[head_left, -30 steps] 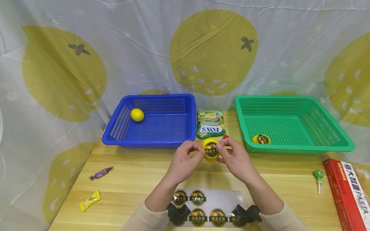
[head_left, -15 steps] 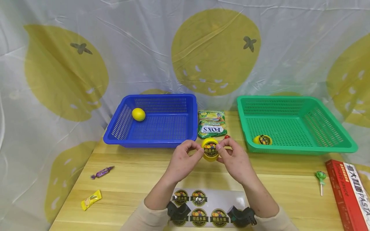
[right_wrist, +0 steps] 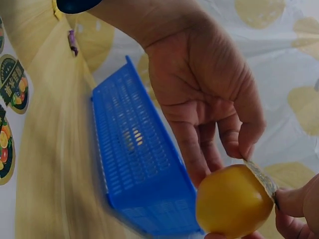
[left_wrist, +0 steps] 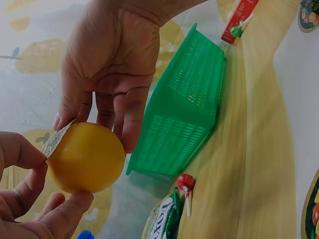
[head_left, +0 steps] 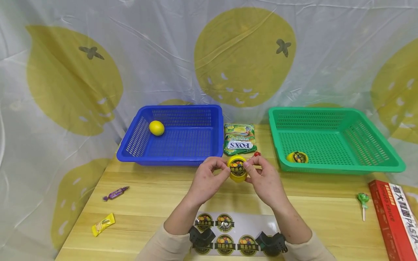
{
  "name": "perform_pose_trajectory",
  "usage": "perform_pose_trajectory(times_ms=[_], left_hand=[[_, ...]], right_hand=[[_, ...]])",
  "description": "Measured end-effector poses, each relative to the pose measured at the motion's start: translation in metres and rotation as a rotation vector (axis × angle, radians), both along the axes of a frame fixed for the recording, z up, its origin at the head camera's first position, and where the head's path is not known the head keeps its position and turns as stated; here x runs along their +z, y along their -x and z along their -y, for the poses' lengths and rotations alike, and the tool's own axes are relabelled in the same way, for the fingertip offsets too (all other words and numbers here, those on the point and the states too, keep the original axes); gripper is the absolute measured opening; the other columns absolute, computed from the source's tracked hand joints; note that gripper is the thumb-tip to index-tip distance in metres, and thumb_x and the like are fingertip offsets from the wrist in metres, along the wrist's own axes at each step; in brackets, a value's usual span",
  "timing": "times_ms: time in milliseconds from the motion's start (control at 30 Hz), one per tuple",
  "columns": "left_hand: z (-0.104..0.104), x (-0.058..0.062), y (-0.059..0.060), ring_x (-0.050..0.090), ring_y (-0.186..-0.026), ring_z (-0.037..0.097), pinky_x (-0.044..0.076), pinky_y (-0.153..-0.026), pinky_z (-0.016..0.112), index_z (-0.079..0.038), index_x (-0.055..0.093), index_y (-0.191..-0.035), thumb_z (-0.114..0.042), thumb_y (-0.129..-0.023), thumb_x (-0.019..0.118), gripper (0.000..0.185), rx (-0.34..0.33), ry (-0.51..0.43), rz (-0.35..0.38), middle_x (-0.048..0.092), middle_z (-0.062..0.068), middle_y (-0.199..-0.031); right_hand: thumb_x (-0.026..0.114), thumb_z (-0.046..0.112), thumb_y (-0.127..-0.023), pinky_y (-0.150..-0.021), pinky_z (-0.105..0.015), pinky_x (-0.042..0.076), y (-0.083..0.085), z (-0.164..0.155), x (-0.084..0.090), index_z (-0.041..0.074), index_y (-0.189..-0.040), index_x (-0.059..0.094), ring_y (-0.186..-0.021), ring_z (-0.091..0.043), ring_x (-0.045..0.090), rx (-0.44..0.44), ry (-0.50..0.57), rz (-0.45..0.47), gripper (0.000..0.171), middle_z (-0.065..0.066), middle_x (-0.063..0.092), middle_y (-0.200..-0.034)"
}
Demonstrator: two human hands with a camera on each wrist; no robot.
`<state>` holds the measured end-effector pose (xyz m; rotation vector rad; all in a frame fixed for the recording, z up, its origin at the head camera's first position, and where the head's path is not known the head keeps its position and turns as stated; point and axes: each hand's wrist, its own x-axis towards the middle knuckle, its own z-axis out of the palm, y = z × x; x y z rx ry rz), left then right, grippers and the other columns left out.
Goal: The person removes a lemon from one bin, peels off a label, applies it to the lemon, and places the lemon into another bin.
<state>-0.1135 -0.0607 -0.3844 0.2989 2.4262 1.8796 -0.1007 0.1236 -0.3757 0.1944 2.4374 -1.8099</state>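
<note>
A yellow lemon is held up above the table between both hands, with a round black fruit-label sticker on the side toward the head camera. My left hand pinches the sticker's left edge between thumb and index finger, its other fingers under the lemon. Thumb and index finger of my right hand pinch the opposite edge, while its remaining fingers lie against the lemon. In the left wrist view, the sticker stands out past the lemon at its edges.
A blue basket holds a plain lemon; a green basket holds a stickered lemon. Between them lie a FOX'S candy bag and red lollipop. A sticker sheet lies under the forearms. A pasta box stands right.
</note>
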Motion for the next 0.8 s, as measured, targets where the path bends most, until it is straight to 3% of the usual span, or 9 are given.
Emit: perform_pose_trajectory(times_ms=[167,533,667,800], left_hand=[[-0.0002,0.0004,0.0005,0.062,-0.126,0.032,0.048,-0.109,0.053,-0.002,0.067,-0.084,-0.012,-0.092,0.067,0.012,-0.014,-0.007,0.028,0.068,0.015,-0.131],[0.0003,0.0005,-0.0003,0.066,-0.121,0.029,0.053,-0.102,0.047,-0.005,0.066,-0.087,-0.014,-0.095,0.065,0.012,-0.006,0.024,0.042,0.07,0.013,-0.128],[0.0,0.0002,0.0,0.067,-0.119,0.03,0.053,-0.102,0.047,-0.004,0.065,-0.087,-0.012,-0.093,0.065,0.01,-0.004,-0.002,0.032,0.07,0.013,-0.128],[0.0006,-0.0004,-0.0003,0.069,-0.116,0.029,0.056,-0.095,0.04,-0.004,0.06,-0.095,-0.017,-0.095,0.068,0.014,-0.007,-0.051,0.083,0.068,0.015,-0.129]], right_hand=[[0.059,0.025,-0.104,-0.085,-0.042,0.062,-0.0001,0.0024,-0.0006,0.001,-0.111,0.059,-0.111,-0.033,0.072,-0.018,-0.002,-0.01,0.025,-0.018,0.059,-0.13],[0.061,0.021,-0.104,-0.083,-0.04,0.062,-0.0005,0.0054,-0.0029,0.0,-0.109,0.059,-0.109,-0.031,0.072,-0.014,0.026,-0.016,0.022,-0.019,0.06,-0.131],[0.063,0.021,-0.102,-0.083,-0.038,0.062,0.0004,0.0062,-0.0026,0.0,-0.109,0.061,-0.109,-0.03,0.072,-0.033,0.029,-0.024,0.022,-0.018,0.06,-0.13],[0.064,0.021,-0.102,-0.082,-0.035,0.063,0.0006,0.0064,-0.002,0.001,-0.109,0.061,-0.108,-0.029,0.073,-0.045,0.038,-0.036,0.022,-0.017,0.06,-0.129]])
